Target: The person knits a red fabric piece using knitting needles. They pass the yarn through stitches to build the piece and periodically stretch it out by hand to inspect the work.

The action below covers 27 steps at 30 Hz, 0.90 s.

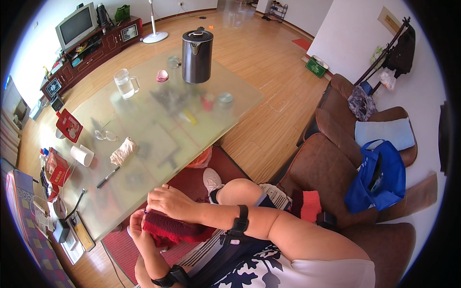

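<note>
Both hands are together above my lap beside the table edge. Between them is a red and dark maroon knitted piece (176, 227), its body hanging towards my lap. My left hand (138, 228) pinches the knit's far end from below. Closed over the top of the same end is my right hand (167, 201), with a ring on one finger. A small, shiny, dark bit that looks like a knitting needle (146, 212) shows between the fingertips; most of it is hidden.
The frosted glass table (151, 154) holds a kettle (197, 57), a glass mug (126, 84), eyeglasses (105, 135), a marker (108, 177) and a white cup (83, 155). On the brown sofa (317, 158) lie a blue bag (378, 180) and a coral knitted piece (310, 206).
</note>
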Tool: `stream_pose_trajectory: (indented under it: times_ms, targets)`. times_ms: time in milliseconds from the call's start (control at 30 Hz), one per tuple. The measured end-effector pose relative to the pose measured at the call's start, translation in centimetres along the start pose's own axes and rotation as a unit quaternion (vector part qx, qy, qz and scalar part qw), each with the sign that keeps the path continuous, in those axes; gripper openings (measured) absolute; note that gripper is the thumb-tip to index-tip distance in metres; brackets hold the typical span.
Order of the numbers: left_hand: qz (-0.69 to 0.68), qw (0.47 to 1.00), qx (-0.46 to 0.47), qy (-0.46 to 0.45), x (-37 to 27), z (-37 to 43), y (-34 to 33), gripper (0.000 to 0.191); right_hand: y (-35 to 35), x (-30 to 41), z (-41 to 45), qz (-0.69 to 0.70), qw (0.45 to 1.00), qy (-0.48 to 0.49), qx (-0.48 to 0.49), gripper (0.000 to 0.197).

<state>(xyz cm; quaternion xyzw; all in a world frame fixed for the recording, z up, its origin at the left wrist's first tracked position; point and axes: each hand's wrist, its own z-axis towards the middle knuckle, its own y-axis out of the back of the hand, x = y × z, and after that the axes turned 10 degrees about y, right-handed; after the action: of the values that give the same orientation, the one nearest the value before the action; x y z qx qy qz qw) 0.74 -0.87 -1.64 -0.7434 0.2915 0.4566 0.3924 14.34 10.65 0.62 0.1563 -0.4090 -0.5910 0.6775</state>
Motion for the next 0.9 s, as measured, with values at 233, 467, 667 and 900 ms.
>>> stream_pose_trajectory:
  times_ms: [233, 467, 667, 900]
  targets:
    - [-0.012, 0.999, 0.017, 0.039, 0.3, 0.5, 1.4, 0.007, -1.5, -0.3, -0.2, 0.057, 0.994, 0.060, -0.072, 0.009]
    - [-0.013, 0.999, 0.022, 0.037, 0.2, -0.1, 0.7, 0.013, -1.6, -0.9, -0.4, -0.017, 0.998, 0.003, -0.065, 0.007]
    - [-0.061, 0.998, -0.005, 0.025, 0.6, 0.5, 1.2, 0.016, -2.3, -0.8, -0.5, -0.026, 0.997, 0.056, -0.052, 0.008]
    - [-0.091, 0.996, -0.004, 0.014, 1.1, 0.6, 1.1, 0.010, -2.0, -0.5, -0.4, -0.066, 0.995, 0.061, -0.035, 0.010]
